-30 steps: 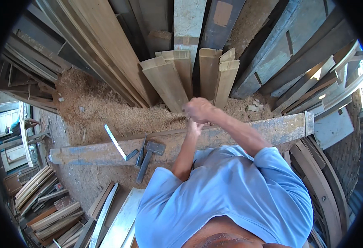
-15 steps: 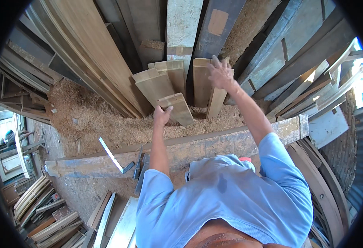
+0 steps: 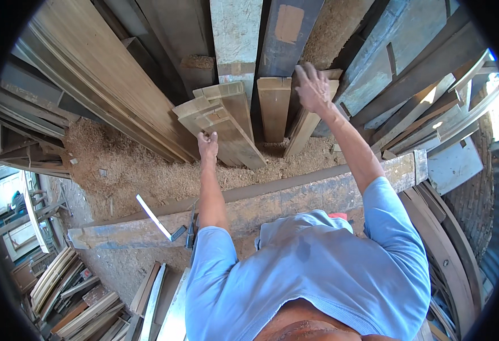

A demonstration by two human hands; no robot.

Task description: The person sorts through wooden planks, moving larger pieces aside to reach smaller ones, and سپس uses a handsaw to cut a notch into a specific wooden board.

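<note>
Head view: your left hand (image 3: 207,145) sits just left of the frame's centre, fingers curled in a narrow grip on the edge of a short pale plank (image 3: 222,129) that tilts down to the right, its lower end buried in the sawdust (image 3: 136,167). The plank's face is flat, rectangular and straight-grained, with a cleanly sawn square top end.

Your right hand (image 3: 313,88) is raised in the upper centre of the frame. The fingers are spread wide and lie on the top end of a narrow angled board (image 3: 303,128); you cannot tell whether they close around it. Between the two hands stands an upright short board (image 3: 274,108), tan, smooth and square-cut at the top, and a second pale plank (image 3: 235,105) leans behind the one your left hand grips.

Behind these pieces, tall boards (image 3: 235,34) lean against the stack: one is rough and speckled grey, the one beside it dark with a tan patch. Long brown planks (image 3: 101,85) fan across the upper left.

A worn, chipped horizontal beam (image 3: 295,196) crosses the middle of the frame, below both hands. On its left part lies a metal try square (image 3: 158,219) with a thin bright blade. The sawdust is coarse, loose and orange-tan.
</note>
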